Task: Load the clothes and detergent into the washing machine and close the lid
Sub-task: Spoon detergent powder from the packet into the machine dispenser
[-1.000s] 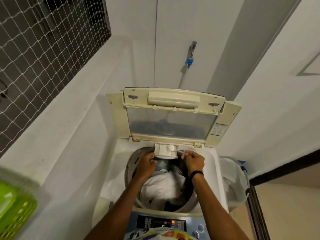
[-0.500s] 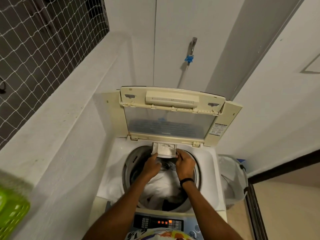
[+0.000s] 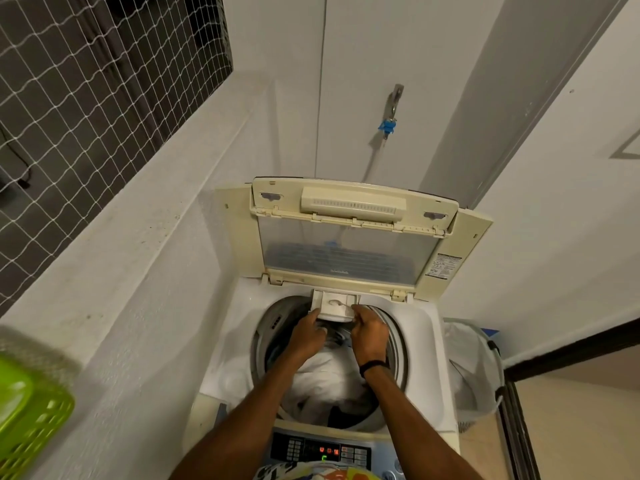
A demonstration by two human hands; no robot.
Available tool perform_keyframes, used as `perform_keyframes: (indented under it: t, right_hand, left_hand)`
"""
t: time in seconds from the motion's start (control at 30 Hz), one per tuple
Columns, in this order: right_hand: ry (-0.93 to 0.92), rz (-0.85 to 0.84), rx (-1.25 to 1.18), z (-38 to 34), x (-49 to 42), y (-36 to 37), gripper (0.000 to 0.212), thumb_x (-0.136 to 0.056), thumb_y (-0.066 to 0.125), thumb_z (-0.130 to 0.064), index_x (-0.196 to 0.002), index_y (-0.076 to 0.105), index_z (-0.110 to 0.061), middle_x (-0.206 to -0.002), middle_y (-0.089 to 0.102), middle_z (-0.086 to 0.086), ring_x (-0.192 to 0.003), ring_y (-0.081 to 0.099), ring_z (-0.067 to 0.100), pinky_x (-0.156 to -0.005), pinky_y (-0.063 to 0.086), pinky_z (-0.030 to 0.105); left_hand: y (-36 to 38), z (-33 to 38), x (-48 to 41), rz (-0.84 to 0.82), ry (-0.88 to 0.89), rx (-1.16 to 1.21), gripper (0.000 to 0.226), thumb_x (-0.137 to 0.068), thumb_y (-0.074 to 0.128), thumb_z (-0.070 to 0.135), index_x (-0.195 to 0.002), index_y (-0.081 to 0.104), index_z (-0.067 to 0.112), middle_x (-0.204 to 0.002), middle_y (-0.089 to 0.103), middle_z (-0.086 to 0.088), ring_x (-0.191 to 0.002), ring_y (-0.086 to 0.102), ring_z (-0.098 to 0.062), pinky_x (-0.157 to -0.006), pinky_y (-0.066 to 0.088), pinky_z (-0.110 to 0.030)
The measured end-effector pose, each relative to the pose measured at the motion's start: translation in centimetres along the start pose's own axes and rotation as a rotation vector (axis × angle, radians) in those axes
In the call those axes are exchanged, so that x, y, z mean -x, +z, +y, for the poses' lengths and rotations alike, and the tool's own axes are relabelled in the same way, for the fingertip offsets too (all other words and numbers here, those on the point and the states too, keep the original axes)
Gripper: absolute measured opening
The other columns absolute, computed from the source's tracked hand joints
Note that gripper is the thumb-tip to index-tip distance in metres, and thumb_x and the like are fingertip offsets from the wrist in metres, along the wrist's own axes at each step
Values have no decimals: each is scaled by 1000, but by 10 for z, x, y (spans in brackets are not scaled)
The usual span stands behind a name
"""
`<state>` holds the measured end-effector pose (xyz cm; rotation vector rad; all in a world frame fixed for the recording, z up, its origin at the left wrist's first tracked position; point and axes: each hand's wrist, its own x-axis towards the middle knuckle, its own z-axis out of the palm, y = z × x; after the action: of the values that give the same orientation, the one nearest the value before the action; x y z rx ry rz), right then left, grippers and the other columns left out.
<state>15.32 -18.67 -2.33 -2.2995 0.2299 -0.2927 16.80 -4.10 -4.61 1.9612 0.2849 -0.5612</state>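
A cream top-loading washing machine (image 3: 228, 348) stands below me with its lid (image 3: 346, 251) folded upright at the back. White and dark clothes (image 3: 322, 379) lie in the drum. A small white detergent drawer (image 3: 334, 306) sticks out from the drum's back rim. My left hand (image 3: 304, 336) grips the drawer's left front corner. My right hand (image 3: 369, 332), with a black band on the wrist, holds its right front edge. What the drawer contains is too small to tell.
A lit control panel (image 3: 322, 450) runs along the machine's front. A green plastic basket (image 3: 31, 420) sits on the ledge at the left. A white mesh hamper (image 3: 474, 368) stands to the right of the machine. A tap (image 3: 393, 109) is on the back wall.
The drawer has slid back toward the rim, with both hands moving up to its front edge. The camera has shifted a little closer.
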Motion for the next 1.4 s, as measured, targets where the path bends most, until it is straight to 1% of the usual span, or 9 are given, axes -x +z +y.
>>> perform_keyframes:
  t: [0.2,0.33,0.57,0.77,0.83,0.97,1.07,1.17,1.4]
  right_hand:
    - [-14,19,29,6,-1,2,36,-78,59,14,-105,73,-4,-101,74,12,-94,69,27,-93,54,35]
    - [-31,15,44,0,-1,-4,37,-71,58,19,-95,74,-4,-90,73,11,-83,68,27,-82,50,27]
    - [-7,1,50,-2,0,-4,36,-76,57,16,-101,73,-4,-95,73,12,-90,67,28,-88,56,39]
    - [88,92,-16,-10,-3,-5,32,-83,60,7,-108,73,-7,-99,75,11,-92,69,25,-89,55,32]
    - [221,132,-111,-18,-7,-9,24,-87,60,2,-102,76,-7,-95,75,11,-88,69,28,-85,53,27]
    - [463,111,-343,-37,-11,-25,18,-84,64,-2,-94,77,-9,-89,75,8,-81,67,19,-85,57,32]
    - [590,61,-645,-54,-7,-40,17,-84,62,3,-86,73,-10,-74,70,3,-65,63,11,-60,54,14]
    - [643,-15,-947,-78,-2,-53,26,-83,56,11,-71,65,-10,-64,62,2,-63,60,19,-64,55,25]
    - [724,-238,-1209,-156,13,-65,20,-82,61,12,-102,65,12,-96,71,19,-86,71,29,-74,61,29]
  left_hand:
    - [-1,2,1,11,-4,22,65,-89,53,5,-151,31,13,-150,43,-11,-136,44,-25,-111,40,-40]
    - [-1,2,-1,13,-3,24,67,-89,53,6,-151,31,14,-150,42,-11,-136,44,-25,-112,40,-41]
    - [-2,4,5,27,-4,11,67,-88,54,6,-151,31,14,-148,45,-11,-135,45,-26,-111,40,-40]
    - [-1,-13,-12,75,-4,44,68,-82,55,17,-148,38,19,-144,49,-3,-133,48,-23,-111,41,-40]
    - [-1,-16,-15,107,4,35,65,-76,53,24,-140,47,23,-139,55,-1,-127,53,-19,-108,44,-40]
    - [-13,17,21,225,15,97,55,-89,55,5,-143,44,8,-143,50,-8,-131,49,-25,-112,39,-42]
    - [-28,38,51,330,33,151,52,-90,54,4,-142,46,6,-143,50,-11,-131,49,-26,-111,39,-35]
    - [-51,57,85,456,70,257,47,-91,55,7,-138,51,14,-134,57,-4,-122,55,-21,-99,46,-27]
    - [-126,84,176,770,248,559,33,-88,64,11,-119,65,22,-107,71,6,-98,67,-6,-80,52,-16]
